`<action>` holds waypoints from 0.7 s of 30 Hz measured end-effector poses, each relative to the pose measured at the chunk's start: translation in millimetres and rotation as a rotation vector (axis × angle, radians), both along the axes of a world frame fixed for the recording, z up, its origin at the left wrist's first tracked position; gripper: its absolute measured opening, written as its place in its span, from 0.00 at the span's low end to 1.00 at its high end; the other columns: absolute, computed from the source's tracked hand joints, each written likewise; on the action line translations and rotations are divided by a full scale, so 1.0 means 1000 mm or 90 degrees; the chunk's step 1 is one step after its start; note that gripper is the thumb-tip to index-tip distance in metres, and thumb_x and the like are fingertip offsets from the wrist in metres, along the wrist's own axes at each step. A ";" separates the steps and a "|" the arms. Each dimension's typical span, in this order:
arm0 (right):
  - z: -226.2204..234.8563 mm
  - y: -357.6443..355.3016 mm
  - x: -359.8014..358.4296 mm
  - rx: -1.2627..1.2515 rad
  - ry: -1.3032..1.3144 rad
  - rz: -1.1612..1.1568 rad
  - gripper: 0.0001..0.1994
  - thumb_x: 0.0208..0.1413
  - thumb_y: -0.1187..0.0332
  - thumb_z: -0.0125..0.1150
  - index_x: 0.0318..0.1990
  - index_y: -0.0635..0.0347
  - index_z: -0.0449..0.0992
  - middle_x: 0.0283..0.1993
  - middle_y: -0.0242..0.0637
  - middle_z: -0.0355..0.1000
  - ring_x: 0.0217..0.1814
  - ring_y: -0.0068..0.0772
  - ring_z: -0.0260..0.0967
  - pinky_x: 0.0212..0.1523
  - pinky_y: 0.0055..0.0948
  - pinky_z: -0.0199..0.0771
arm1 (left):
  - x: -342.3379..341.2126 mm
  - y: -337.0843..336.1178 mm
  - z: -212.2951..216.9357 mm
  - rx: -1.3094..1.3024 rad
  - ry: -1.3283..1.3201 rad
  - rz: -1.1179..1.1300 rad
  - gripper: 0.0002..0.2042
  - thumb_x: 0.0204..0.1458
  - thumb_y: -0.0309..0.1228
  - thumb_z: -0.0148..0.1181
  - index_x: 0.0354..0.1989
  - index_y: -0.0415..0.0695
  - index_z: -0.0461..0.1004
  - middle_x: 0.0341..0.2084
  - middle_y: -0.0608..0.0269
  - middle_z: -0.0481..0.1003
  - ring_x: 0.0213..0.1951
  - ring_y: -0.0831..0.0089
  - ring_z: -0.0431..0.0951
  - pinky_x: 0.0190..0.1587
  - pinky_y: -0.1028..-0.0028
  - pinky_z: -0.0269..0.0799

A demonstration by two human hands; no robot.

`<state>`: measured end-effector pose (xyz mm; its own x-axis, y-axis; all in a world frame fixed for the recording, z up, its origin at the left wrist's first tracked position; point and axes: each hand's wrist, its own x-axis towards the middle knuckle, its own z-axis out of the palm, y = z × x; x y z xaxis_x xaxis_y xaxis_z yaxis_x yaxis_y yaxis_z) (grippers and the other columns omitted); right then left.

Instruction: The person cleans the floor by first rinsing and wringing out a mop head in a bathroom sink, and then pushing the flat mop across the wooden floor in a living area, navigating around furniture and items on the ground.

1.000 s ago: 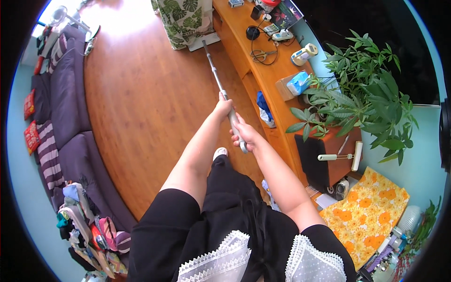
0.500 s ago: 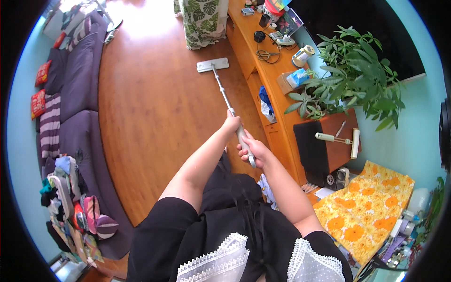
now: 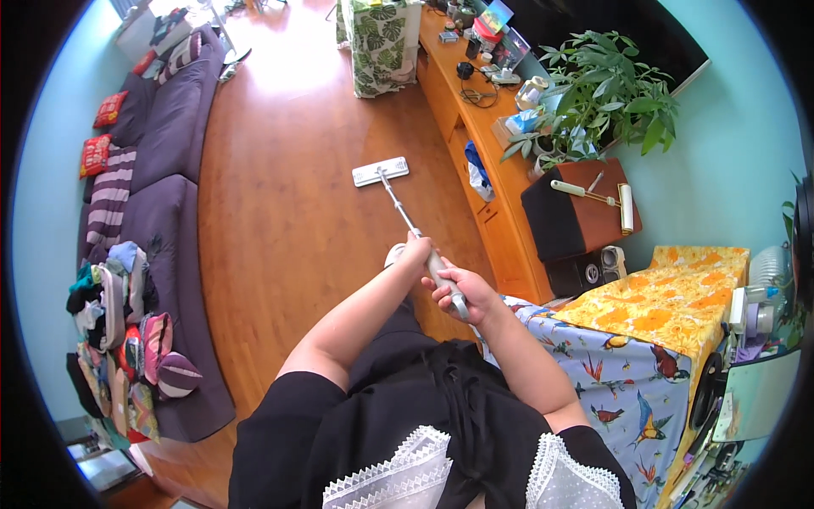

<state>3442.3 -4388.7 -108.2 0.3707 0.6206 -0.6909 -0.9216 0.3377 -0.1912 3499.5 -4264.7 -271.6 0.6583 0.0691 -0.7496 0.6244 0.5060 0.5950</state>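
A flat mop (image 3: 381, 172) with a white rectangular head lies on the brown wooden floor (image 3: 297, 153) ahead of me. Its thin metal pole slants back toward my body and ends in a thicker grey grip. Around the upper part of the handle, where pole meets grip, my left hand (image 3: 415, 248) is closed. Lower down and nearer to me, my right hand (image 3: 466, 293) holds the grip near its end, its fingers curled about it. One white shoe (image 3: 394, 254) of mine shows just left of the left hand.
A long purple sofa (image 3: 161, 229) piled with clothes (image 3: 114, 305) runs along the left. On the right stand a wooden cabinet (image 3: 509, 263), a potted plant (image 3: 610, 93), a speaker box (image 3: 581, 208) and a cloth-covered table (image 3: 661, 284). Beyond the mop hangs a leaf-patterned cloth (image 3: 386, 51).
The mop head now lies nearer to me, and its tilt differs slightly. My view has shifted, bringing the bird-patterned cloth and a white shoe into sight. Both hands keep their hold.
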 end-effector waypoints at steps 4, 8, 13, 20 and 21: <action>-0.011 0.007 -0.008 -0.010 0.029 -0.022 0.21 0.64 0.68 0.34 0.63 0.33 0.51 0.40 0.38 0.64 0.22 0.15 0.58 0.18 0.12 0.64 | -0.007 0.006 0.014 -0.020 0.050 -0.052 0.16 0.48 0.19 0.47 0.43 0.49 0.54 0.24 0.60 0.63 0.24 0.70 0.66 0.22 0.67 0.66; -0.033 0.025 0.002 -0.014 0.017 -0.009 0.21 0.64 0.69 0.34 0.62 0.31 0.53 0.36 0.35 0.63 0.21 0.17 0.57 0.16 0.13 0.61 | 0.004 0.023 -0.029 0.070 0.059 -0.019 0.10 0.56 0.31 0.48 0.40 0.38 0.64 0.23 0.56 0.70 0.24 0.66 0.72 0.26 0.66 0.70; -0.054 0.036 0.049 -0.038 0.012 -0.016 0.23 0.64 0.69 0.34 0.63 0.29 0.51 0.35 0.34 0.63 0.20 0.17 0.56 0.16 0.13 0.60 | 0.052 0.028 -0.003 0.050 0.047 -0.057 0.20 0.50 0.22 0.45 0.51 0.51 0.53 0.23 0.60 0.64 0.23 0.69 0.67 0.22 0.68 0.67; -0.061 0.086 0.155 -0.047 0.008 -0.011 0.25 0.62 0.70 0.36 0.64 0.29 0.47 0.33 0.33 0.62 0.19 0.18 0.56 0.14 0.16 0.59 | 0.160 0.081 -0.030 0.082 0.029 -0.056 0.32 0.49 0.22 0.45 0.64 0.56 0.43 0.27 0.57 0.66 0.24 0.69 0.69 0.23 0.67 0.70; -0.064 0.092 0.173 -0.050 0.014 -0.012 0.25 0.62 0.70 0.36 0.64 0.29 0.47 0.33 0.33 0.62 0.19 0.18 0.56 0.14 0.16 0.59 | 0.179 0.086 -0.031 0.080 0.024 -0.073 0.33 0.49 0.22 0.45 0.64 0.55 0.43 0.27 0.57 0.66 0.25 0.68 0.69 0.23 0.67 0.70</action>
<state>3614.9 -4297.1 -171.8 0.3669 0.5574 -0.7448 -0.9191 0.3406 -0.1979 3678.5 -4178.3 -302.5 0.6384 0.0895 -0.7645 0.6973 0.3535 0.6236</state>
